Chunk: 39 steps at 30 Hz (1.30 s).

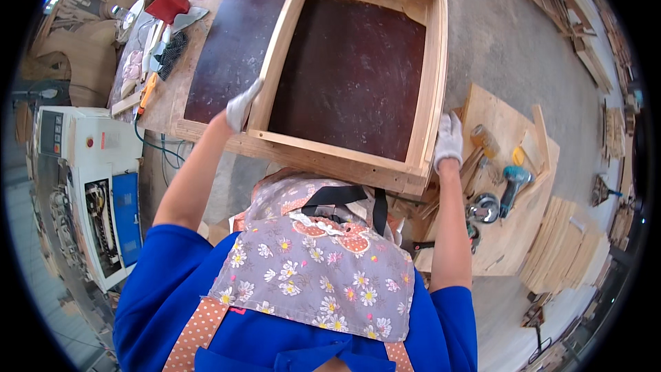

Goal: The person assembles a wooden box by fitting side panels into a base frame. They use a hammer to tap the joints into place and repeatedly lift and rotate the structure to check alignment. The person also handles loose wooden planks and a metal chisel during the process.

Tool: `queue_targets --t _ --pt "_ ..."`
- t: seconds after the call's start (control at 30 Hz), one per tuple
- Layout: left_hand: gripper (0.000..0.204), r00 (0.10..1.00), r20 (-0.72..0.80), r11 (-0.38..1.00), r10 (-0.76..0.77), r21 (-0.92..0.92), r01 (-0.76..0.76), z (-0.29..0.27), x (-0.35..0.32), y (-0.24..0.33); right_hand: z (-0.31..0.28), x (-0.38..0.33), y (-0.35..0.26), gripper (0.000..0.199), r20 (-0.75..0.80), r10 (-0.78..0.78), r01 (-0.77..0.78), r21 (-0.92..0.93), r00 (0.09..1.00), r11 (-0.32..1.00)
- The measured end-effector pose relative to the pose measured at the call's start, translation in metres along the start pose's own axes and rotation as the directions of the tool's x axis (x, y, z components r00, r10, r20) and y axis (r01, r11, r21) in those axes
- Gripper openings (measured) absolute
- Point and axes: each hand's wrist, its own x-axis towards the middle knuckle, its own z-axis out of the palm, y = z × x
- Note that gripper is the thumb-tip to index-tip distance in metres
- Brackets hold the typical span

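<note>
A square frame of pale wooden boards (430, 62) lies on a dark brown workbench top (234, 48), its near right corner overhanging the bench edge. The left hand (242, 107), in a white work glove, is closed over the frame's left board near its near corner; the right hand (449, 139), gloved alike, clasps the outer face of the right board at the near right corner, fingers wrapped against the wood. Far left on the bench lie a red box-shaped object (165, 2), a black wire brush (172, 52) and an orange-handled tool (147, 93), though the fisheye rim blurs their detail. To the right, on a low plywood board (509, 234), rest a teal cordless drill (513, 182) and a round metal tin (485, 208). A white machine cabinet with a blue panel (96, 186) stands at the near left.
</note>
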Motion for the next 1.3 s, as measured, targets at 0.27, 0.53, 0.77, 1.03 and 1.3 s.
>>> queue_targets --t 0.27,0.53,0.77,1.03,1.3 --pt "0.042 0.971 0.239 1.0 0.02 0.018 -0.025 -0.037 -0.071 -0.085 -0.023 0.002 -0.073 0.043 0.61 -0.486 0.676 -0.735 0.626 -0.052" --pt "0.047 0.96 0.161 0.948 0.227 -0.262 -0.18 0.029 -0.048 -0.06 -0.003 0.025 -0.12 0.019 0.845 -0.388 0.868 -0.461 0.367 -0.185" --pt "0.051 0.736 -0.296 0.789 0.609 0.136 -0.599 0.034 -0.007 0.011 0.094 -0.046 -0.193 0.021 0.753 -0.544 0.897 -0.441 0.369 -0.002" --pt "0.063 0.801 -0.259 0.803 0.54 0.445 -0.397 -0.078 0.018 0.06 0.12 -0.103 -0.158 0.05 0.737 -0.564 0.924 -0.236 0.372 0.301" --pt "0.082 0.863 -0.223 0.819 0.453 0.487 -0.304 -0.123 0.041 0.09 0.016 -0.071 -0.081 0.028 0.612 -0.263 0.644 -0.56 0.745 0.522"
